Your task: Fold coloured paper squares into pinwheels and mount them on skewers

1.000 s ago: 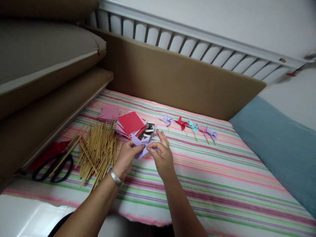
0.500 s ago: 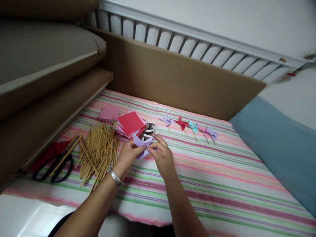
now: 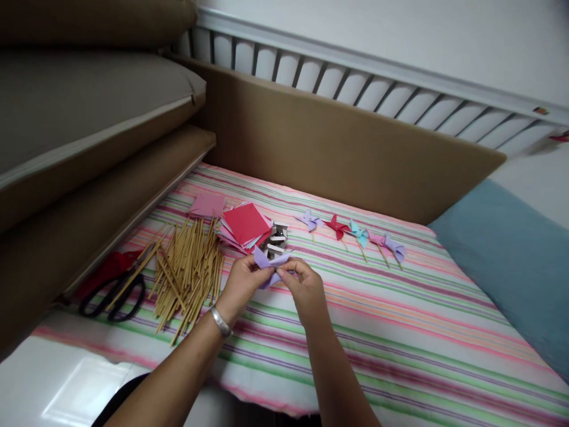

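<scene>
A purple paper pinwheel with folded-over blades is held between my two hands. My left hand, with a silver bracelet on its wrist, pinches the pinwheel's left side between thumb and fingers. On the other side my right hand is closed on it, thumb and fingertips meeting near its centre. Whatever lies under the fingertips is hidden. Just behind the pinwheel are some small shiny metal-looking pieces, and a stack of square papers with a red sheet on top lies beside them.
A heap of thin wooden sticks lies left of my hands, with dark-handled scissors beyond it. Pink paper squares sit further back. Several finished pinwheels, including a red one, lie at right on the striped cloth. Stacked brown cushions rise at left.
The view has swung slightly left, so everything appears further right. My right hand's raised fingers have curled in closer to the pinwheel's centre, while my left hand keeps its pinch.
</scene>
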Demonstrator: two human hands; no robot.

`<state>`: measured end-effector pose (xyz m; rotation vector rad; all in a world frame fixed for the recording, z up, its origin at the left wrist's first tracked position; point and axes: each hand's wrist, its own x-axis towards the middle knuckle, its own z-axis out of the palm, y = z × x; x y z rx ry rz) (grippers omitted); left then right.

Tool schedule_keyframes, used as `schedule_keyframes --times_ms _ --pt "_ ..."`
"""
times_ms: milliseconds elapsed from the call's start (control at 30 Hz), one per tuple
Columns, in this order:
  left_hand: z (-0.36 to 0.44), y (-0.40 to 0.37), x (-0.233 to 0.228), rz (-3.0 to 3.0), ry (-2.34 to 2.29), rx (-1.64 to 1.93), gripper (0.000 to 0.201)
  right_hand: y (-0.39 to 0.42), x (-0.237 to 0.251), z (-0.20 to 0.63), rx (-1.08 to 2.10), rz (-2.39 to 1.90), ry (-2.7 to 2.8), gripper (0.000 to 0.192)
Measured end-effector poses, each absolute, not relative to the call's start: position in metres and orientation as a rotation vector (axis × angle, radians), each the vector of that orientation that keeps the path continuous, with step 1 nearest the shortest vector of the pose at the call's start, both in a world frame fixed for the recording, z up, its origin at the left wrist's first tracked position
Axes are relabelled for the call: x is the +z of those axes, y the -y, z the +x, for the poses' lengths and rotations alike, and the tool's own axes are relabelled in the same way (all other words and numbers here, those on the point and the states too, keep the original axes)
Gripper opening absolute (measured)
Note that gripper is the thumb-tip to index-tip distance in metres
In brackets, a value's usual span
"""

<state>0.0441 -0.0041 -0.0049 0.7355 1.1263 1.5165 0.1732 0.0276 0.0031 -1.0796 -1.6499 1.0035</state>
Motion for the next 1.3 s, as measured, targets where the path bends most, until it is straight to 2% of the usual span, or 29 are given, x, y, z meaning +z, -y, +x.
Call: schedule_keyframes --times_ms 800,1300 --pt "0.050 0.004 -0.008 0.605 -0.966 1.517 0.024 -0.025 0.004 0.175 1.031 -1.140 1.579 0.007" --pt "0.054 0.004 -0.011 0.601 -0.958 1.558 0.017 -0.026 0.000 0.175 0.975 -1.153 1.608 0.010"
